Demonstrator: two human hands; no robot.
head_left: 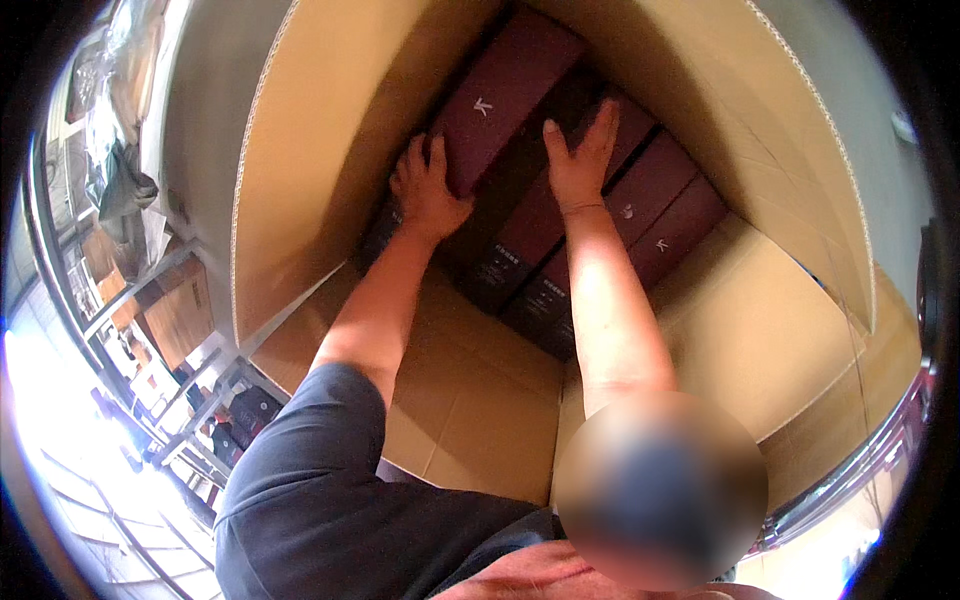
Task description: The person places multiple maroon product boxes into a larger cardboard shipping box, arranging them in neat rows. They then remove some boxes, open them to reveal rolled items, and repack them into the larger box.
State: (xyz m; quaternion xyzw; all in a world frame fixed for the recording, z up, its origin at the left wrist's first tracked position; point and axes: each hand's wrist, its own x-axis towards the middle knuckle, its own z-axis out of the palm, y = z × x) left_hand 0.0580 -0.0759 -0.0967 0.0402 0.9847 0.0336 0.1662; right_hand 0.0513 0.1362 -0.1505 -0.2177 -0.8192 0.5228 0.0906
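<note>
Deep inside a big open cardboard carton (480, 420) lie several dark maroon boxes with small pale markings. One maroon box (515, 75) at the far left sits higher than its neighbours. My left hand (430, 190) grips its near end, fingers along the left side and thumb at the near right corner. My right hand (582, 165) is stretched out with thumb and fingers apart, over a lower maroon box (625, 125) just right of the raised one. It holds nothing I can see. Another maroon box (670, 170) lies further right, in the same row.
Tall carton flaps (800, 130) stand up around my arms on the left and right. Beyond the left flap is a metal rack (150, 290) with a brown cardboard box (178, 310) and clear plastic wrapping (125, 110). A blurred round patch hides the lower right.
</note>
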